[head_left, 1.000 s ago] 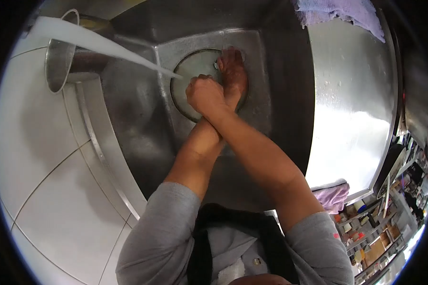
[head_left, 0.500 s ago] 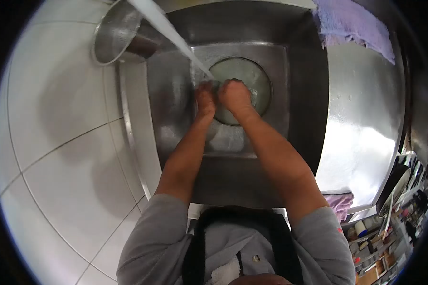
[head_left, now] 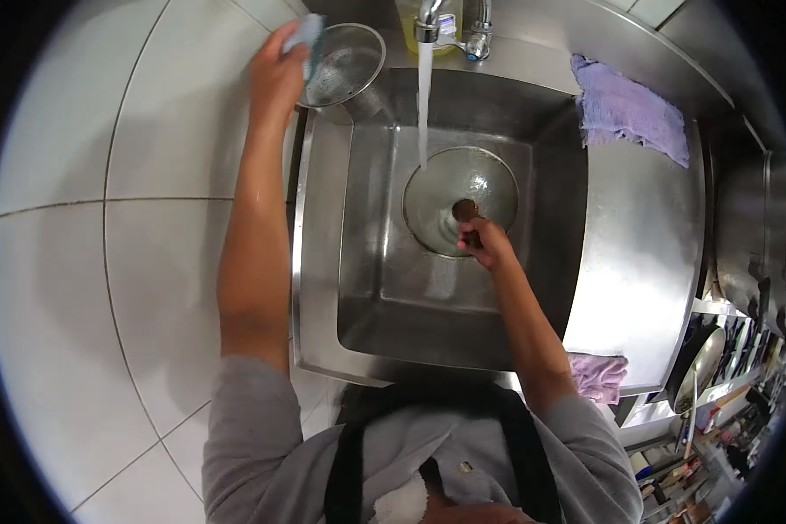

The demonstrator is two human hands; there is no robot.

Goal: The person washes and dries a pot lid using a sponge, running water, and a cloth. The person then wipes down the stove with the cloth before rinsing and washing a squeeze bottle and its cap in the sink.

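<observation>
Well, your left hand is up at the far left, with its fingers closed round a sponge. The sponge juts from the right side of that grip, beside the left rim of the pot, its long side running roughly near to far. You can't tell from this view whether it touches the pot.

Your right hand is down over the near right part of the round basin in the sink, and is much the nearer hand to the dark disc. That disc lies just to the far left of your right fingertips, inside the basin's rim as you see it. It looks round, so it shows no clear long axis. Those fingers are curled in, thumb close to them, with only a small gap at most; you can't tell whether they pinch the disc's near edge or merely meet it.

Water runs from the tap at the basin's far left edge. A purple cloth lies on the desk at the far right.
</observation>
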